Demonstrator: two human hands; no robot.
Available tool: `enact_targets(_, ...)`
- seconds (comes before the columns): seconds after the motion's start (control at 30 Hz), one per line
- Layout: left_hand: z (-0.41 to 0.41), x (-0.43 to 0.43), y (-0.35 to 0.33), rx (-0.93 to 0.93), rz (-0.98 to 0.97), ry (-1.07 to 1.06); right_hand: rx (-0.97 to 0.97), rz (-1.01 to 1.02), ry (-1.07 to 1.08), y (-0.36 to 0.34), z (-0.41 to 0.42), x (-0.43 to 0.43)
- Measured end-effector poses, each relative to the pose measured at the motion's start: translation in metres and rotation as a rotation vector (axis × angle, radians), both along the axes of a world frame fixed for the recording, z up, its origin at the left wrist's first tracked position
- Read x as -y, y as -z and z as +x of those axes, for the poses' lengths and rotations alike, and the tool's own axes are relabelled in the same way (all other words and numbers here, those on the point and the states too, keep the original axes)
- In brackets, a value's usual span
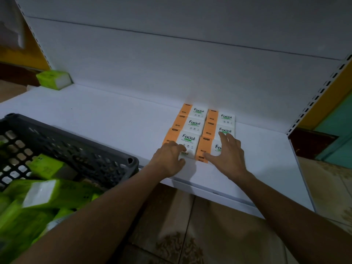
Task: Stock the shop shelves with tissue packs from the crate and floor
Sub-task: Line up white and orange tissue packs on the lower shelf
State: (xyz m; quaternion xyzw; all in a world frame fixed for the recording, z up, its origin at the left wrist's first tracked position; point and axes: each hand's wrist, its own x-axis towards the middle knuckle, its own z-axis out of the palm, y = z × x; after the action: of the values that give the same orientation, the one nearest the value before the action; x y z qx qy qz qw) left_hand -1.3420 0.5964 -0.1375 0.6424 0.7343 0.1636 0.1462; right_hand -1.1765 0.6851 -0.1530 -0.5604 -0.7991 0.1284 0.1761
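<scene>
White shelf (114,121) holds tissue packs (194,123). Left hand (168,159) grips front-left pack (188,138); right hand (228,155) presses flat on front-right pack (206,147). Likely light, squashy, slick: grasp both sides.

Yellow wall (41,60) at far left, white cloth (13,29) hanging blurred in front of it at top left. Dark brown skirting (17,73) below the yellow. Far right: yellow wall strip (332,100), teal panel (341,130) beside it, dark reddish-brown board (312,143) underneath.
</scene>
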Motion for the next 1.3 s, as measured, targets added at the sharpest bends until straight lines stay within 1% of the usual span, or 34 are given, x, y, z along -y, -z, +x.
enact_targets(0.13,-0.029,0.014,-0.032,-0.002,0.106,-0.019,-0.057,0.011,-0.065,-0.024,-0.033,0.009)
enact_targets(0.27,-0.071,0.045,-0.060,-0.032,0.174,-0.045,-0.061,0.017,-0.161,-0.053,-0.080,0.028)
enact_targets(0.4,-0.131,0.095,-0.069,-0.092,0.163,-0.150,-0.122,0.068,-0.306,-0.076,-0.138,0.066)
enact_targets(0.5,-0.176,0.140,-0.060,-0.121,0.128,-0.261,-0.134,0.137,-0.472,-0.084,-0.180,0.102)
enact_targets(0.6,-0.210,0.183,-0.046,-0.128,0.072,-0.371,-0.069,0.138,-0.665,-0.080,-0.214,0.136)
enact_targets(0.67,-0.226,0.208,-0.035,-0.119,0.022,-0.437,0.094,0.036,-0.783,-0.072,-0.232,0.156)
enact_targets(0.77,-0.241,0.230,-0.020,-0.088,0.006,-0.537,0.572,-0.205,-0.972,-0.055,-0.252,0.184)
enact_targets(0.83,-0.246,0.234,-0.015,-0.058,0.018,-0.595,0.869,-0.359,-1.030,-0.041,-0.260,0.198)
enact_targets(0.87,-0.247,0.234,-0.014,-0.050,0.014,-0.599,0.973,-0.404,-1.036,-0.033,-0.263,0.203)
enact_targets(0.93,-0.248,0.233,-0.011,-0.048,0.009,-0.560,1.110,-0.451,-1.044,-0.019,-0.268,0.212)
enact_targets(1.03,-0.245,0.233,-0.006,-0.047,-0.010,-0.498,1.219,-0.441,-1.066,-0.006,-0.270,0.221)
enact_targets(1.1,-0.243,0.233,-0.002,-0.056,-0.037,-0.461,1.208,-0.386,-1.078,-0.004,-0.269,0.225)
enact_targets(1.17,-0.242,0.232,-0.001,-0.068,-0.046,-0.433,1.141,-0.328,-1.080,-0.008,-0.270,0.224)
enact_targets(1.23,-0.241,0.230,-0.002,-0.062,-0.033,-0.412,1.035,-0.293,-1.033,-0.016,-0.270,0.217)
enact_targets(1.3,-0.237,0.227,-0.005,-0.053,-0.016,-0.384,0.888,-0.304,-0.966,-0.029,-0.269,0.205)
